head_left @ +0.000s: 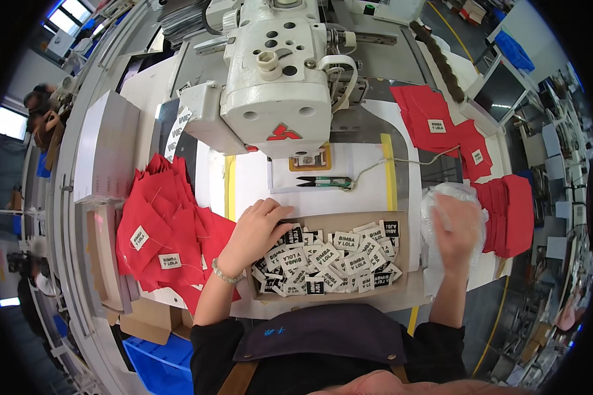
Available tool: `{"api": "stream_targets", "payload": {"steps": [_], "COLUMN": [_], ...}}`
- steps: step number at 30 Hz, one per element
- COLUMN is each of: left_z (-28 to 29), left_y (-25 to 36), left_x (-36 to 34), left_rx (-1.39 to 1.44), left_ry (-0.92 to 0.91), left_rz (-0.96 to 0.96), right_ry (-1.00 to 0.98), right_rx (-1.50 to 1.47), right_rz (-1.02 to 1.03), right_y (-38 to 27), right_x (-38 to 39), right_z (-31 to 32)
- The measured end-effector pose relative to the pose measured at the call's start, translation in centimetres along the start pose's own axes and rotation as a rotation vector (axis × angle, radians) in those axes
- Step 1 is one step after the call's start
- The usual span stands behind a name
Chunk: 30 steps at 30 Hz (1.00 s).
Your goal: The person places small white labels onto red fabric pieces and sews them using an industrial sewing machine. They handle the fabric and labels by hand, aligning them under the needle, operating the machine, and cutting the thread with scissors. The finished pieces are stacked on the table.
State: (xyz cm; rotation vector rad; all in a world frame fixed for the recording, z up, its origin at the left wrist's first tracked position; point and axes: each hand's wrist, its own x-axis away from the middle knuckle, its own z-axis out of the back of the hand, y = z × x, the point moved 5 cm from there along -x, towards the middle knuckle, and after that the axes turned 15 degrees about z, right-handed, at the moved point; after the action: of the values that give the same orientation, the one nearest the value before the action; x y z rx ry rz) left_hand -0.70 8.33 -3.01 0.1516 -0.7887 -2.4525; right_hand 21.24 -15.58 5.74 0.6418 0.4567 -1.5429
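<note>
My left hand (255,227), with a bracelet at the wrist, rests at the upper left corner of a shallow cardboard box (403,232). Its thumb and index finger are apart, with nothing visible between them. Many small black and white woven labels (324,255) lie loose in that box. Smeared by motion, my right hand (453,230) is over a clear plastic bag (435,197) to the right of the box; its fingers cannot be made out. Ahead, the white head of a sewing machine (275,79) hangs over a stitching plate (310,159).
Red fabric pieces with sewn labels (168,230) pile up at left, beside a white box (105,148). More red pieces (428,118) lie at right, above a folded red stack (510,216). Green thread snips (326,182) on a cord lie below the machine; a blue crate (155,362) stands lower left.
</note>
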Motion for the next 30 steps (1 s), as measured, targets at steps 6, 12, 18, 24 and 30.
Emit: {"api": "stream_targets", "payload": {"steps": [6,12,18,24,30], "left_z": [2.5,4.9,3.6,2.1,1.8], "left_y": [1.6,6.3,9.2,9.5,9.2], "left_x": [-0.2,0.4,-0.6,-0.1,0.0], "left_rx": [0.025,0.172,0.126,0.074,0.081], "left_ry": [0.079,0.181,0.152,0.068,0.073], "left_rz": [-0.094,-0.33,-0.488,-0.525,-0.533], "right_ry": [-0.005,-0.197,-0.207,-0.473,-0.637], "right_rx": [0.538,0.413,0.133,-0.297,-0.106], "right_rz": [-0.665,-0.792,-0.749,-0.462,-0.509], "right_y": [10.4,17.2,13.4,7.8,7.4], "right_x": [7.3,17.4,11.4,9.8,12.7], "right_z": [11.6,12.3,12.1,4.8,4.1]}}
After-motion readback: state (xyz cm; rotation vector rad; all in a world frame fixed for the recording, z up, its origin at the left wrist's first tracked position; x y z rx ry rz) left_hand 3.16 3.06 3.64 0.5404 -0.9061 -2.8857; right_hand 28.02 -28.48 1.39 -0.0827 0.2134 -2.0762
